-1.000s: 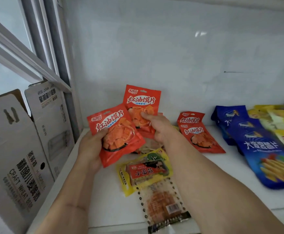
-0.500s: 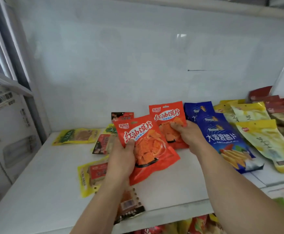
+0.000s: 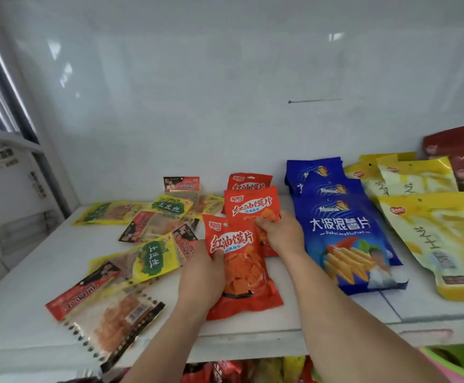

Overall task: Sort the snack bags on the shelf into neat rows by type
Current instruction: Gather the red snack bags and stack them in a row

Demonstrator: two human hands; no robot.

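On the white laminate shelf (image 3: 32, 308), backed by a white wall, the left hand (image 3: 202, 277) is gripping a red foil snack bag (image 3: 242, 272); the right hand (image 3: 282, 234) is pinching another red bag (image 3: 250, 205) beyond it.

There is a single view, from a camera worn on the person's head. It looks forward and slightly down onto a white shelf (image 3: 335, 313) and faces the white back wall (image 3: 225, 106) squarely. It sits close: both forearms enter from the bottom edge and reach up to mid-frame, where the left hand (image 3: 200, 275) and right hand (image 3: 280, 233) lie near the centre. The wide lens bends the edges, so the window frame (image 3: 7, 87) at the left leans inward. The shelf's front edge crosses low in the frame, and a strip of the shelf below shows beneath it. No second view shares the scene.
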